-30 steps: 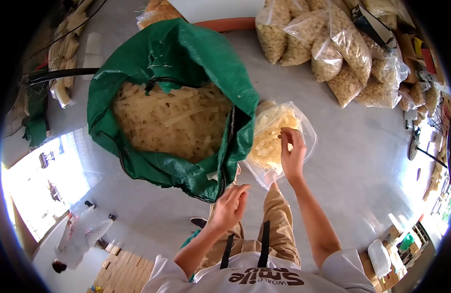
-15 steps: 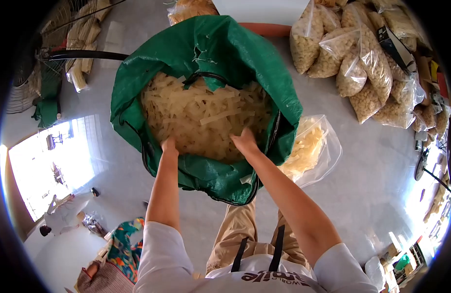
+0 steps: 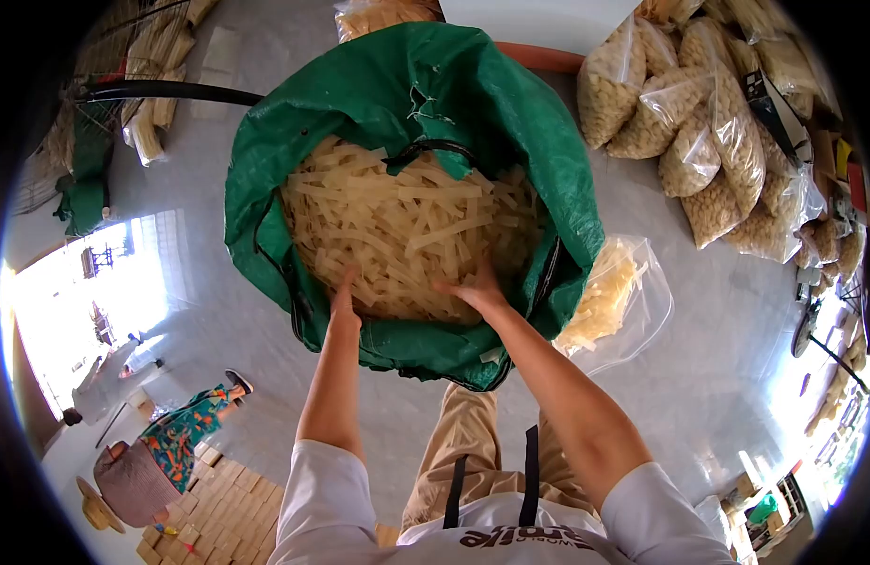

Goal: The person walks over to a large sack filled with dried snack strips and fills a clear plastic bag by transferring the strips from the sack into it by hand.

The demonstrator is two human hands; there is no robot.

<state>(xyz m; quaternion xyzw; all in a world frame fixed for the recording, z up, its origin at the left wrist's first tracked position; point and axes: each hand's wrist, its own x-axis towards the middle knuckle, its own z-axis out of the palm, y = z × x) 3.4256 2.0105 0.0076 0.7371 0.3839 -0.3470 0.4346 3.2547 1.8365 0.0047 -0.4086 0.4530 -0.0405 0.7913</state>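
A green bag [image 3: 529,122] with a dark zip and a torn patch at its far rim stands wide open before me. Pale, translucent flat strips [image 3: 397,221] fill it. At the near left side of the heap is my left hand [image 3: 345,299], fingers stretched forward against the strips, their tips partly hidden. On the near right, my right hand [image 3: 482,290] lies in the strips with thumb and fingers spread. Neither hand has a distinct bunch of strips lifted out.
A clear plastic bag of yellowish strips [image 3: 604,297] rests right of the green bag. Filled clear bags [image 3: 675,104] are piled at the far right. A white box [image 3: 557,24] stands behind. At lower left, a person [image 3: 138,466] is near pale stacked pieces [image 3: 233,508].
My right hand's thumb and fingers show more spread than before. The green bag sits slightly further right in view. The person at lower left has come more fully into view.
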